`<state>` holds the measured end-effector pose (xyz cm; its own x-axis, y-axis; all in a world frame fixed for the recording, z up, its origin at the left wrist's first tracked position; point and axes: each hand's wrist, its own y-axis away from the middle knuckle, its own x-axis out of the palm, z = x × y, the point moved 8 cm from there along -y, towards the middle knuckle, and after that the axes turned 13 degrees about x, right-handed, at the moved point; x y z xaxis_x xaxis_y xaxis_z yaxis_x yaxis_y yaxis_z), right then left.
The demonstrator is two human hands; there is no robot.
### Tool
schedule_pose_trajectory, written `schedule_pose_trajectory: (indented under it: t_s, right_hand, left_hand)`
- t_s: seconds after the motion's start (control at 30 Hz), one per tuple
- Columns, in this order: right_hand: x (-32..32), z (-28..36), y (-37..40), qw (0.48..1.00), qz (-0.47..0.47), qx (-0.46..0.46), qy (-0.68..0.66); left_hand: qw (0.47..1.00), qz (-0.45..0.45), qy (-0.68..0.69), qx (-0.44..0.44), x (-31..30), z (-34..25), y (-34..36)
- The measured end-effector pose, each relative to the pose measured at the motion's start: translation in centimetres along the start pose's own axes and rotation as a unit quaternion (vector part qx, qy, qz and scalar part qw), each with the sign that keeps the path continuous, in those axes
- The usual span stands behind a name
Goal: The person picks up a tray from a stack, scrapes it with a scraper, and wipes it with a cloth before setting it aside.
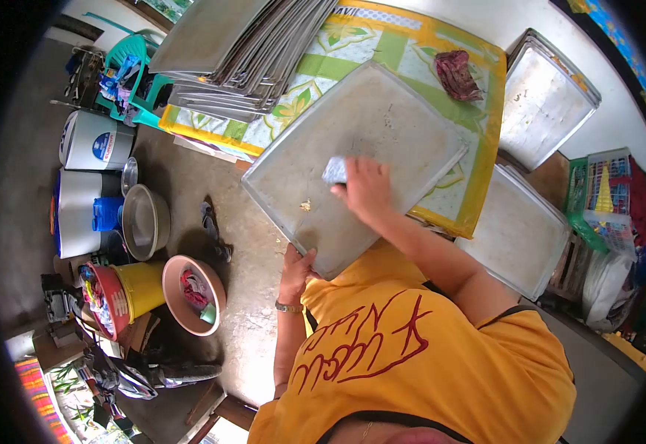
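Note:
A flat metal baking tray (352, 111) rests partly on the table, its near corner jutting out toward my body. My left hand (298, 272) grips that near edge, thumb on top and fingers underneath. My right hand (367, 191) is closed around a pale grey-white scraper or pad (334, 170), pressed on the tray's surface around its middle. Small yellowish crumbs (305, 205) lie on the tray left of my right hand. A crumpled dark red cloth (458, 75) lies on the table beyond the tray.
A tall stack of metal trays (241, 55) stands on the table's left part, over a green-and-white tablecloth (349, 41). More trays lean at right (549, 103). A pink basin (193, 296), yellow bucket (139, 288) and grey basin (145, 222) stand on the floor at left.

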<state>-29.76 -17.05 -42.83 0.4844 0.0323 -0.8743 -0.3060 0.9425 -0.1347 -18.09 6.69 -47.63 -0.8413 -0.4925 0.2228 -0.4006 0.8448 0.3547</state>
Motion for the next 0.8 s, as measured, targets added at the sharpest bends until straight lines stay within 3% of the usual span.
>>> schedule_pose_trajectory:
  t_s: [0.07,0.13,0.2,0.3,0.37,0.47,0.6,0.7,0.73,0.8]
  right_hand:
    - [-0.2,1.2,0.6,0.999,-0.032,-0.020,-0.030]
    - [-3.1,-5.1,-5.3,0.986,-0.015,0.161,0.047]
    - [-7.4,-9.7,-8.5,0.965,-0.156,0.180,0.109]
    - [-3.8,-5.4,-5.8,0.987,-0.057,0.127,0.074]
    - [-0.3,1.4,-0.7,0.999,0.025,0.031,-0.005]
    - [1.8,6.1,3.5,0.995,-0.035,-0.089,-0.018]
    - [-2.3,-2.9,-5.0,0.989,-0.100,0.099,0.046]
    - [-0.6,0.3,-2.5,0.993,-0.056,0.078,0.076]
    - [0.9,2.7,-0.4,0.996,0.034,0.074,0.031]
    - [3.1,8.4,4.4,0.999,0.033,-0.005,-0.031]
  left_hand:
    - [1.000,-0.007,0.008,0.001,-0.1,0.0,0.1]
    - [1.000,-0.011,0.014,0.001,-0.1,0.4,0.8]
    - [1.000,-0.007,0.016,0.009,-0.2,0.6,0.7]
    - [1.000,0.003,0.006,0.019,0.6,-0.7,0.0]
    - [1.000,0.006,0.003,0.013,0.7,-0.3,0.0]
    - [1.000,0.006,-0.002,0.005,-0.5,0.6,0.1]
    - [1.000,-0.009,0.012,0.017,0.0,0.1,0.4]
    - [0.999,0.015,0.016,0.024,-0.2,0.2,-0.5]
    - [0.999,0.024,0.017,0.024,-0.3,0.7,-0.6]
    - [1.000,0.014,0.013,0.017,-0.8,1.7,-0.6]
